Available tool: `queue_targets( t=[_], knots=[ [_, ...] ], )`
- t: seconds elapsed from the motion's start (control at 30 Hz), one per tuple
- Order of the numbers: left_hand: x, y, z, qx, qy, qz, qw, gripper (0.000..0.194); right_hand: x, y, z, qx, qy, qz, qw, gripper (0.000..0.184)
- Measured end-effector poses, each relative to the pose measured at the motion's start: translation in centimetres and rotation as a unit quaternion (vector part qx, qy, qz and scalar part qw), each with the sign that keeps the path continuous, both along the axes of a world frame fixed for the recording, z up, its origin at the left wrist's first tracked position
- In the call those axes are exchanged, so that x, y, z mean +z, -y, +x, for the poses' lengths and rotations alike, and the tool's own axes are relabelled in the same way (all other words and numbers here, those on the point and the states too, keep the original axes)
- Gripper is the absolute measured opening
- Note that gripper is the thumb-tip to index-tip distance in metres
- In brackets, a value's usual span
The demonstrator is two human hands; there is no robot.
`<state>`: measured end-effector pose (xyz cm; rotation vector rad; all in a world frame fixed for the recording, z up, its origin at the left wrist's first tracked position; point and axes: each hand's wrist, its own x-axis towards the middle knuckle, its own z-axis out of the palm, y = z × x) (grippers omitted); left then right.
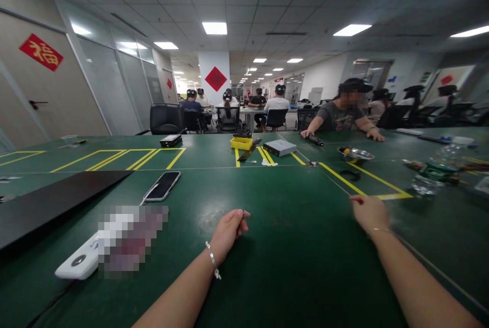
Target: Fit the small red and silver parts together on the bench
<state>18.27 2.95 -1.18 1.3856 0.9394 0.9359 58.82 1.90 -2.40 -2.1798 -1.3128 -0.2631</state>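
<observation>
Both hands hold nothing. The left hand [228,234], a silver bangle [212,259] at its wrist, curls loosely above the green work mat [275,287], angled up and right. The right hand [370,215] is relaxed, fingers pointing left toward a yellow tape line [344,179]. Up-left of the left hand, a black smartphone [162,186] lies diagonally, its long axis running up and right.

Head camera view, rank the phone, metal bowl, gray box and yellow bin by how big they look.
Largest to smallest: the phone, though it lies nearest the camera; then the metal bowl and the gray box, too alike to rank; then the yellow bin.
</observation>
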Motion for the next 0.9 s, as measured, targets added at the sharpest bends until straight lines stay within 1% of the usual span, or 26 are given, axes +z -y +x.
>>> queue_targets(
  t=[0.03,0.07,0.1,0.13,0.2,0.23,0.27,0.33,0.37,0.4,0.43,0.47,0.57,0.73,0.83,0.9],
  knots=[
    [0.0,0.0,0.0,0.004,0.000,-0.002,1.000,0.035,0.7,-0.6,-2.2,0.023,-0.046,0.002,0.999,0.026],
    [0.0,0.0,0.1,0.008,-0.001,-0.004,1.000,0.032,1.4,-1.1,-4.7,0.050,-0.114,0.003,0.992,0.024],
    [0.1,0.0,0.1,0.011,-0.002,-0.007,1.000,0.030,1.9,-1.5,-7.3,0.085,-0.190,0.002,0.978,0.023],
    [0.1,0.0,0.2,0.014,-0.005,-0.011,1.000,0.028,2.3,-1.9,-10.0,0.132,-0.271,0.001,0.953,0.022],
    [0.2,0.1,0.3,0.018,-0.007,-0.017,1.000,0.025,2.7,-2.3,-15.2,0.227,-0.423,0.005,0.877,0.021],
    [0.3,0.1,0.3,0.019,-0.004,-0.018,1.000,0.024,2.6,-2.3,-17.6,0.259,-0.486,0.008,0.835,0.020],
    [0.3,0.1,0.4,0.020,-0.001,-0.017,1.000,0.024,2.4,-2.2,-19.8,0.276,-0.544,0.017,0.792,0.019],
    [0.3,0.2,0.4,0.021,0.008,-0.010,1.000,0.023,1.6,-1.8,-23.2,0.284,-0.637,0.043,0.715,0.018],
    [0.3,0.2,0.4,0.020,0.011,-0.005,1.000,0.022,1.2,-1.6,-24.4,0.281,-0.671,0.056,0.684,0.018],
    [0.2,0.1,0.4,0.020,0.014,0.000,1.000,0.022,0.7,-1.3,-25.2,0.281,-0.694,0.064,0.659,0.019],
    [0.1,0.1,0.4,0.019,0.015,0.002,1.000,0.022,0.3,-1.0,-25.8,0.282,-0.709,0.067,0.643,0.019],
    [0.0,0.0,0.4,0.017,0.015,0.003,1.000,0.021,-0.1,-0.8,-26.0,0.287,-0.715,0.063,0.634,0.020],
    [-0.4,-0.2,0.2,0.012,0.017,0.004,1.000,0.019,-0.4,-0.4,-25.4,0.310,-0.716,0.036,0.624,0.023],
    [-0.9,-0.6,0.0,-0.002,0.030,0.011,1.000,0.029,0.5,-0.3,-24.5,0.360,-0.719,-0.041,0.594,0.021],
    [-0.9,-0.5,0.1,-0.006,0.031,0.006,0.999,0.028,0.7,-0.2,-24.6,0.372,-0.717,-0.053,0.587,0.016],
    [-0.8,-0.4,0.1,-0.006,0.024,0.006,1.000,0.026,0.6,-0.2,-24.8,0.375,-0.713,-0.056,0.590,0.014]
  ],
)
